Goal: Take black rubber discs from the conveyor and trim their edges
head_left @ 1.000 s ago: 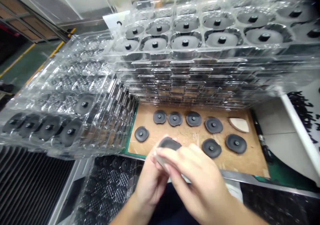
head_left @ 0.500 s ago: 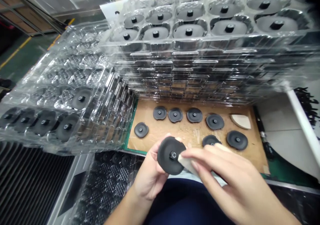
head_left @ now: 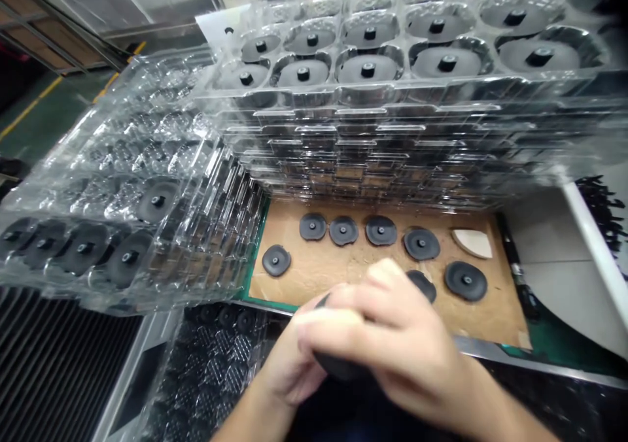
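Note:
In my left hand [head_left: 289, 350] is a round black disc [head_left: 343, 367], its fingers wrapped about the edge. My right hand [head_left: 387, 337] lies across the disc's face with bent fingers, covering most of it. The pale wedge-shaped pad that this hand pinched a moment ago is hidden behind the fingers. Beyond the hands, several similar black discs with short centre posts lie on a brown board, among them a disc [head_left: 381, 231] at the back and a disc [head_left: 466, 280] on the right. Partly behind my right hand is another disc [head_left: 422, 285].
A pale quarter-round piece [head_left: 472, 242] lies at the right of the brown board [head_left: 314, 275]. Tall stacks of clear plastic trays [head_left: 363, 128] stand behind, and more clear trays [head_left: 196, 226] at the left, with black discs in their pockets. A ribbed black surface [head_left: 53, 357] is lower left.
My right hand has moved left and over the disc, covering its face and the pale pad. The disc has dropped slightly and tilted. The discs on the board stay put.

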A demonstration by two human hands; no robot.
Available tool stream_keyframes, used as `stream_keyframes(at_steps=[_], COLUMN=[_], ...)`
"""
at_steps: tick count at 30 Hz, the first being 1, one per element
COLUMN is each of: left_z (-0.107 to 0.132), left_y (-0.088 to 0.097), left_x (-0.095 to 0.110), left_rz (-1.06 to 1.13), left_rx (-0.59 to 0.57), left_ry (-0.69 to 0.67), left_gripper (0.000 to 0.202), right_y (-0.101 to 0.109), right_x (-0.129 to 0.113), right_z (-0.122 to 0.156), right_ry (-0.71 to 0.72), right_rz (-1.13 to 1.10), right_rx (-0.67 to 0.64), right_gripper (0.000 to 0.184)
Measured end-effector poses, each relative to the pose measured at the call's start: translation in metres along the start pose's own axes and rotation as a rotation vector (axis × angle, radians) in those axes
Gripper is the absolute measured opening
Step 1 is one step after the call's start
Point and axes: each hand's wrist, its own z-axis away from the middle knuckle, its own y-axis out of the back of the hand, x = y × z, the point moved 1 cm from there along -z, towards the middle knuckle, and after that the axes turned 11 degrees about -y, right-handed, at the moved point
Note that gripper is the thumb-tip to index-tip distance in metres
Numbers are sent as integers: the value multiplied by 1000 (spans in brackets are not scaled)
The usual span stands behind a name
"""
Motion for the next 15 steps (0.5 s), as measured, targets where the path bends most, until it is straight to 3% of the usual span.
stream_keyframes(at_steps=[3,6,8,11,15], left_z=[1,0,-1,-3,-3], left_y=[8,17,21,23,25], left_x=[-2,-1,-1,1,2], left_rz=[138,242,260,293,340], left_rx=[-111,-160,-168,-161,-154], left_ry=[11,5,-7,-4,43], left_gripper=[36,41,39,37,45], right_y=[-8,-34,-58,-85,-87], right_x=[33,73,90,99,86], right_z=[1,10,20,37,48], right_ry=[-332,-620,-628,-646,-648], right_rz=[-28,-77,-100,-92,-121], right_rx=[147,88,28,85,185], right_gripper=[26,23,22,24,28])
